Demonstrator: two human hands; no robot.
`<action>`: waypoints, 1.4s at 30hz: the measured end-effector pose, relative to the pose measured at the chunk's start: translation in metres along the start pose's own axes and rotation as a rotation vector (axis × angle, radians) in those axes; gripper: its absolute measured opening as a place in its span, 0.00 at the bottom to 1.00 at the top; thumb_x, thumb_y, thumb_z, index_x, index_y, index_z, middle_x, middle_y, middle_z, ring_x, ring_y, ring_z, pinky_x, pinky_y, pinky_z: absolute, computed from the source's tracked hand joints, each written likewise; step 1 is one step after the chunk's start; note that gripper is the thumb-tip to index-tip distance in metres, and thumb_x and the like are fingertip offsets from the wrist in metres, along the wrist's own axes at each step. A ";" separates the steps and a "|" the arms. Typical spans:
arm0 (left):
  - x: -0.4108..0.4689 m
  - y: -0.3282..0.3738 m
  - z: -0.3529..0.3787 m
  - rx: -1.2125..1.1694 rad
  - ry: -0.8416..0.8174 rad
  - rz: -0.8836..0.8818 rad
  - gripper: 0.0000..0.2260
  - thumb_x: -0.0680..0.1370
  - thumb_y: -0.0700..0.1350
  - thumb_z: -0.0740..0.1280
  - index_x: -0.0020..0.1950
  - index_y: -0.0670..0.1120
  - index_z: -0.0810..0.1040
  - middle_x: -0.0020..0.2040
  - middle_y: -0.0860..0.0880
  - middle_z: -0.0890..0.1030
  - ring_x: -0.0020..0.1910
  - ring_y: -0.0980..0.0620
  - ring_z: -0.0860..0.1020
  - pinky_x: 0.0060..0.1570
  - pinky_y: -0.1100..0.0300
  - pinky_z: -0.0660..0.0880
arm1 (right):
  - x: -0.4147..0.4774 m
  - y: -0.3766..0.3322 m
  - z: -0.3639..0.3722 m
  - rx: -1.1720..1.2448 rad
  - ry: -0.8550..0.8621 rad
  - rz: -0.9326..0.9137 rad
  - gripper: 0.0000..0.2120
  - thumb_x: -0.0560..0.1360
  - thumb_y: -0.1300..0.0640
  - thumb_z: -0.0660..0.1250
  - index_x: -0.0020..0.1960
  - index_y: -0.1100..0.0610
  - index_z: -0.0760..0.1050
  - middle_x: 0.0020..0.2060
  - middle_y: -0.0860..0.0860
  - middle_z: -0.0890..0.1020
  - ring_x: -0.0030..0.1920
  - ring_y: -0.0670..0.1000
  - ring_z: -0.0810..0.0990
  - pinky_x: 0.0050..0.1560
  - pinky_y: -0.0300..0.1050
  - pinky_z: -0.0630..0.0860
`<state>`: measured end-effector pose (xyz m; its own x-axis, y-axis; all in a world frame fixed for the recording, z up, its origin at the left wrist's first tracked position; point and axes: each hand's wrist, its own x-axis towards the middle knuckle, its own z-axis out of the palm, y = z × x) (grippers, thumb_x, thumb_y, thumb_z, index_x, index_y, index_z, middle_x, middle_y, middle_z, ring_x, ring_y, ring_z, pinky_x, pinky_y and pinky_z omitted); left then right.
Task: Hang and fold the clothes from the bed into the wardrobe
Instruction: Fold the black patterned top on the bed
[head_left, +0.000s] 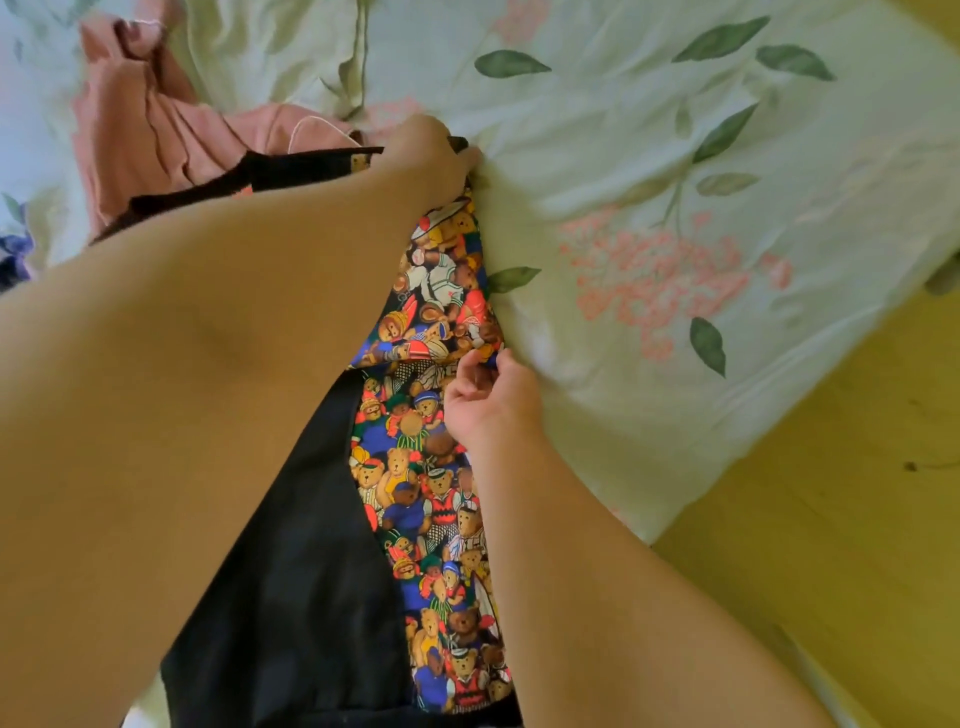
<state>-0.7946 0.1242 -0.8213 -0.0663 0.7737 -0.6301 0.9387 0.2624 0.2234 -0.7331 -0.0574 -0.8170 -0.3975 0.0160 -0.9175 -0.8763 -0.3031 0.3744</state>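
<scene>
The teddy-bear garment (439, 499) is lying on the bedsheet (675, 171) in a long strip running from the bottom centre of the frame up to the upper centre, with its black lining (291, 571) showing along its left side. The left hand (428, 153) is reaching across from the lower left of the frame and is gripping the garment's top end, fingers curled down over the cloth just where it is meeting the sheet. The right hand (488, 400) is coming up from the lower right and is pinching the garment's right edge about halfway along, at a fold in the printed cloth, with the fingertips closed on the fabric. Between the two hands the printed cloth is bunching slightly and its right edge is sitting directly against the sheet. A pink garment (150, 130) is lying crumpled in the upper left of the frame, touching the black top edge of the printed one and partly tucked behind it. To the right of the hands the flowered sheet is lying flat and uncovered out to the bed's edge, which is running diagonally from the right side down to the lower centre, and the yellow floor (841, 519) is showing beyond it in the lower right.
</scene>
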 end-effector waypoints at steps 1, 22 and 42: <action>0.004 -0.029 -0.029 0.100 0.226 -0.140 0.21 0.81 0.61 0.61 0.48 0.43 0.76 0.40 0.47 0.74 0.45 0.44 0.75 0.45 0.54 0.72 | -0.001 0.000 0.001 -0.039 0.023 -0.008 0.08 0.82 0.51 0.66 0.56 0.55 0.74 0.41 0.49 0.79 0.33 0.43 0.78 0.25 0.34 0.57; -0.184 -0.350 0.041 0.005 0.486 -0.410 0.26 0.83 0.63 0.49 0.81 0.58 0.56 0.82 0.51 0.56 0.81 0.44 0.54 0.77 0.39 0.52 | 0.046 0.092 -0.009 -1.255 0.383 -1.014 0.14 0.77 0.47 0.69 0.53 0.57 0.74 0.44 0.48 0.79 0.41 0.51 0.78 0.41 0.47 0.75; -0.159 -0.452 -0.037 -0.080 0.566 -0.491 0.14 0.84 0.51 0.62 0.64 0.44 0.77 0.61 0.42 0.80 0.61 0.41 0.78 0.56 0.52 0.72 | 0.101 0.224 0.007 -3.014 -0.027 -1.456 0.22 0.77 0.67 0.61 0.69 0.54 0.64 0.60 0.58 0.71 0.58 0.63 0.75 0.47 0.54 0.72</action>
<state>-1.2204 -0.0965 -0.7946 -0.6549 0.7294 -0.1979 0.7304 0.6781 0.0822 -0.9716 -0.1167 -0.8253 -0.5496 0.7157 -0.4309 0.8354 0.4774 -0.2725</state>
